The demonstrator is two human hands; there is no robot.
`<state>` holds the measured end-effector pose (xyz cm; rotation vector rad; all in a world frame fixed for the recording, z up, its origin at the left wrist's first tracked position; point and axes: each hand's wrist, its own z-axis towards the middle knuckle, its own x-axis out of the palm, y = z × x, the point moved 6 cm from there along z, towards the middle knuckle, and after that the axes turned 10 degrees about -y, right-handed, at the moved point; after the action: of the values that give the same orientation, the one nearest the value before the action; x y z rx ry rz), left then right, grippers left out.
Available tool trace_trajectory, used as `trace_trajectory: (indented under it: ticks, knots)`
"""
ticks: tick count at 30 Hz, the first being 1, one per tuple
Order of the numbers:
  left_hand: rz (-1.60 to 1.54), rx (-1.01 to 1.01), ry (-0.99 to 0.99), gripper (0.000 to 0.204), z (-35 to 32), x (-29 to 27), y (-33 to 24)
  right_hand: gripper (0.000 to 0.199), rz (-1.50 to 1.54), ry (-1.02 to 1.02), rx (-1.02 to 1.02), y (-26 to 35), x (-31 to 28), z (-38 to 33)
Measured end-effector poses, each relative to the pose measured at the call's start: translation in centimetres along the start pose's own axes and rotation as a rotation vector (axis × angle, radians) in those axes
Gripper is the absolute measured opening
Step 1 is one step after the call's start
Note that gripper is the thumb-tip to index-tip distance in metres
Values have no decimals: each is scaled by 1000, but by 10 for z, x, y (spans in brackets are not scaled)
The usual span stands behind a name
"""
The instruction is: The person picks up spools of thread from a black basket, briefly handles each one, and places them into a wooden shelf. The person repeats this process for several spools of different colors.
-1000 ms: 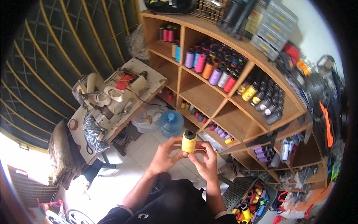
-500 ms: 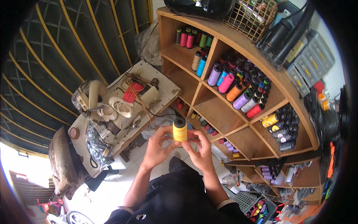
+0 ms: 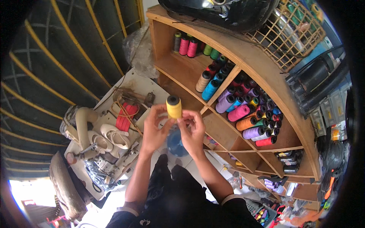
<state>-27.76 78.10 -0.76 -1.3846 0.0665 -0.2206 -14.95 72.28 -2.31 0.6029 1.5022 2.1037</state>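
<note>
Between my two hands, in the middle of the view, a yellow thread spool (image 3: 174, 108) with a black top stands upright. My left hand (image 3: 155, 123) grips its left side, thumb toward its lower end. From the right, my right hand (image 3: 192, 128) holds it with the thumb near the base and the fingers curled. The spool is in front of the wooden shelf (image 3: 178, 89), not touching it. Closest to it on the shelf are a beige spool (image 3: 203, 81) and a blue spool (image 3: 210, 90).
The white sewing table (image 3: 131, 81) at left carries beige shoes (image 3: 114, 135), a red piece (image 3: 125, 118) and clear plastic. Many coloured spools (image 3: 249, 123) fill the shelf at right. On its top sit a black tray (image 3: 228, 17) and a wicker basket (image 3: 289, 36). A blue bucket (image 3: 176, 143) stands below my hands.
Both hands have risen and moved slightly left, still holding the yellow spool. My view has shifted, so the shelf appears closer and a blue bucket has come into sight below.
</note>
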Motion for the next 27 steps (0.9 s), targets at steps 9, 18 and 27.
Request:
trace_trajectory:
  ticks: [9, 18, 27]
  knots:
    - [113, 171, -16, 33, 163, 31, 52, 59, -99, -171, 20, -43, 65, 111]
    - [107, 383, 105, 45, 232, 107, 92, 62, -52, -441, 32, -91, 62, 209]
    - [56, 274, 289, 54, 256, 149, 130, 73, 3, -541, 103, -123, 41, 256]
